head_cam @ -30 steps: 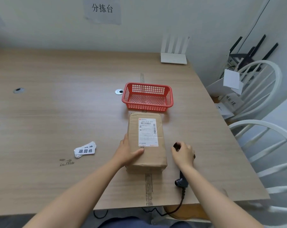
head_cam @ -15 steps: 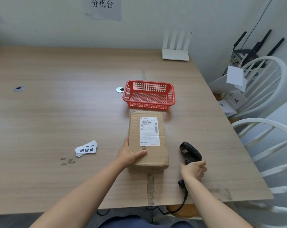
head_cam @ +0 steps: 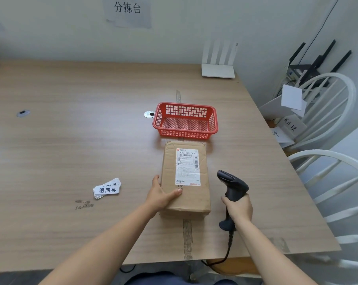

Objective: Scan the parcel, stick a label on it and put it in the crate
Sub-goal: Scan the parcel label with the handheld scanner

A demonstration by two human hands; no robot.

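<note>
A brown cardboard parcel (head_cam: 186, 200) lies flat on the wooden table, with a white shipping label (head_cam: 187, 167) on top. My left hand (head_cam: 161, 195) grips its near left corner, thumb on top. My right hand (head_cam: 238, 207) holds a black corded barcode scanner (head_cam: 232, 185) by its handle, just right of the parcel, its head raised and pointing away. A red plastic crate (head_cam: 185, 121) stands right behind the parcel, with nothing in it. A small stack of white labels (head_cam: 106, 189) with black print lies to the left of the parcel.
A white router (head_cam: 218, 70) stands at the table's far edge by the wall. Two white chairs (head_cam: 330, 112) with papers and dark items stand off the table's right edge. Round metal grommets (head_cam: 149, 114) sit in the tabletop. The scanner cable drops over the near edge.
My right hand slid from the scanner's head to its handle and lifted the scanner upright off the table. My left hand kept its hold on the parcel.
</note>
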